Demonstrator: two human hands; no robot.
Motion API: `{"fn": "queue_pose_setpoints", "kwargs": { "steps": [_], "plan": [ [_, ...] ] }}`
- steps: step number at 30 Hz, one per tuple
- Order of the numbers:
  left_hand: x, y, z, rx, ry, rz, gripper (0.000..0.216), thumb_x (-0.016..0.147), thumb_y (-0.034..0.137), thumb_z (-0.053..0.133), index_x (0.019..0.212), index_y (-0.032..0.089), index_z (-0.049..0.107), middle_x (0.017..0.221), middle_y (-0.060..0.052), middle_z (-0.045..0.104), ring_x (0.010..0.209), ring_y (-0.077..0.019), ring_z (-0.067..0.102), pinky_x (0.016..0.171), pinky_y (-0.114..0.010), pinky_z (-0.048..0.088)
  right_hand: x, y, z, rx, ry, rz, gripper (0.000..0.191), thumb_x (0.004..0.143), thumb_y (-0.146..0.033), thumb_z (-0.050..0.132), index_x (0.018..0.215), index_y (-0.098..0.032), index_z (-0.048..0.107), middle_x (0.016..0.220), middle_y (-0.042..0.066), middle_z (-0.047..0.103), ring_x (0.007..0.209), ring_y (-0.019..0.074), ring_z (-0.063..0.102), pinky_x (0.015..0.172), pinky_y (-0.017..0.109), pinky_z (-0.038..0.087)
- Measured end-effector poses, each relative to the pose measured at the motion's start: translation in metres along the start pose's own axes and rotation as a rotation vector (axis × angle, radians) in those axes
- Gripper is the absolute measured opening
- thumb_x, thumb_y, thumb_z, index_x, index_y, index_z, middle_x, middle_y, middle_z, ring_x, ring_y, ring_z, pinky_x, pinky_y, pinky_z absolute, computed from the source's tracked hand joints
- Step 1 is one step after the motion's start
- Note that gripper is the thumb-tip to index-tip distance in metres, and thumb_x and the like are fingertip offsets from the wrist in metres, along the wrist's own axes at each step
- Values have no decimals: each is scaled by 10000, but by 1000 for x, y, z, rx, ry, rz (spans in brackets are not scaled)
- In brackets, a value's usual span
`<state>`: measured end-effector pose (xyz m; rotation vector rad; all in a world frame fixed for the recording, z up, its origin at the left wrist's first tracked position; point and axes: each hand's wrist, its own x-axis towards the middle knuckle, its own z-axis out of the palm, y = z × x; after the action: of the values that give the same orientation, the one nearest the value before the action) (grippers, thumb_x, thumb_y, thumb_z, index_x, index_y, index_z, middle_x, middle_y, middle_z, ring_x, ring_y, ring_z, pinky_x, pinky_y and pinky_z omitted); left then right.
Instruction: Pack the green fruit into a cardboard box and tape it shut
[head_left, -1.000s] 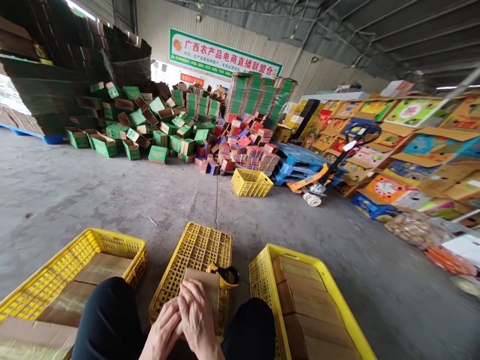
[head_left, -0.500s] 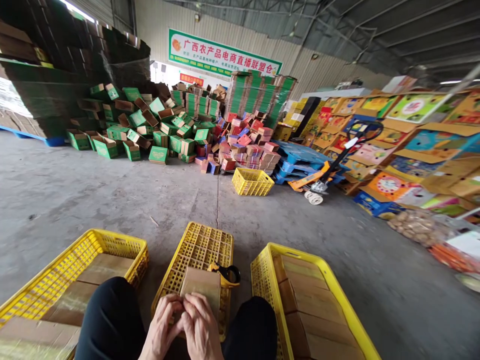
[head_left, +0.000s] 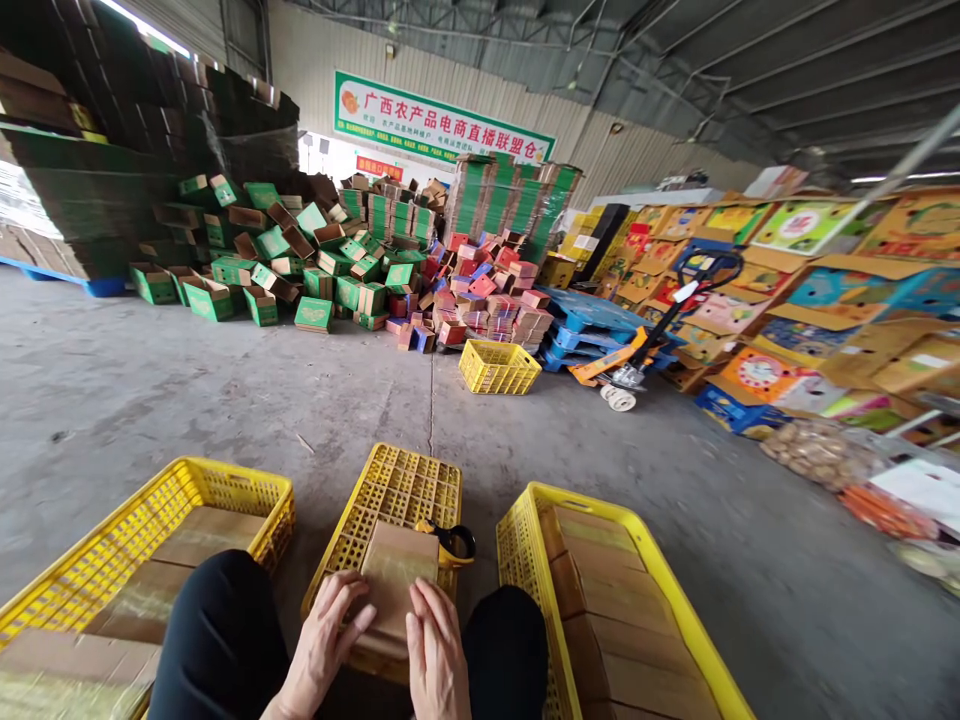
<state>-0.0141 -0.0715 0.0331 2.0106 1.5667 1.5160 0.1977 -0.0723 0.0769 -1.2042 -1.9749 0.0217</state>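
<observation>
A small brown cardboard box [head_left: 399, 570] with a strip of clear tape across its top lies on an upturned yellow crate [head_left: 409, 480] between my knees. My left hand [head_left: 330, 625] is at the box's left near side, fingers stretched out and thumb apart, the fingertips at its edge. On the right near side, my right hand [head_left: 436, 645] has its fingers straight and close together, their tips against the box top. Neither hand wraps around anything. Just beyond the box's right corner sits a yellow tape dispenser [head_left: 450, 545] with a black ring.
Yellow crates holding taped brown boxes flank me, one left crate [head_left: 240, 485] and one right crate [head_left: 637, 520]. Farther off are another yellow crate [head_left: 499, 368], a pallet jack [head_left: 626, 370], blue pallets [head_left: 592, 310], a heap of green boxes [head_left: 315, 312] and stacked fruit cartons [head_left: 810, 290].
My hands were together, fingers meeting over the box's near end. They have moved apart to its two sides, baring the taped top. The view has shifted slightly.
</observation>
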Motion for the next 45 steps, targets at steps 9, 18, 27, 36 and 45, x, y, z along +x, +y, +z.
{"fn": "queue_pose_setpoints", "kwargs": {
  "steps": [9,18,27,36,45],
  "plan": [
    [9,8,7,136,-28,129,317,1119,351,490,1278,263,750,1367,-82,731,1330,-255,682,1122,-420,602,-24,-7,25,-39,42,29,572,1096,-361,559,1652,-276,455,1547,107,623,1398,320,635,1079,461,632],
    [26,25,28,262,-143,279,459,1127,434,477,1508,225,627,1516,-78,662,1430,-264,610,1220,-456,509,-30,2,27,1,133,-21,483,1079,-341,607,1552,-253,576,1440,137,688,1337,305,673,1023,452,659],
    [27,26,23,382,-166,376,530,1119,535,466,1520,224,620,1595,-71,588,1463,-271,576,1226,-420,480,-26,9,26,-32,87,47,631,1123,-356,489,1721,-279,299,1621,132,546,1428,340,605,1068,478,627],
    [24,31,29,433,-142,352,658,1098,640,419,1592,223,544,1628,-77,552,1473,-297,559,1184,-412,510,-48,23,41,-1,179,99,603,1084,-368,598,1664,-324,438,1497,116,667,1272,341,724,958,444,683],
    [25,37,31,418,-140,298,634,1101,583,466,1639,246,474,1617,-86,564,1454,-308,577,1174,-438,518,-65,25,50,133,305,173,376,1112,-292,514,1439,-253,695,1317,157,756,1161,320,772,905,426,693]
  ]
}}
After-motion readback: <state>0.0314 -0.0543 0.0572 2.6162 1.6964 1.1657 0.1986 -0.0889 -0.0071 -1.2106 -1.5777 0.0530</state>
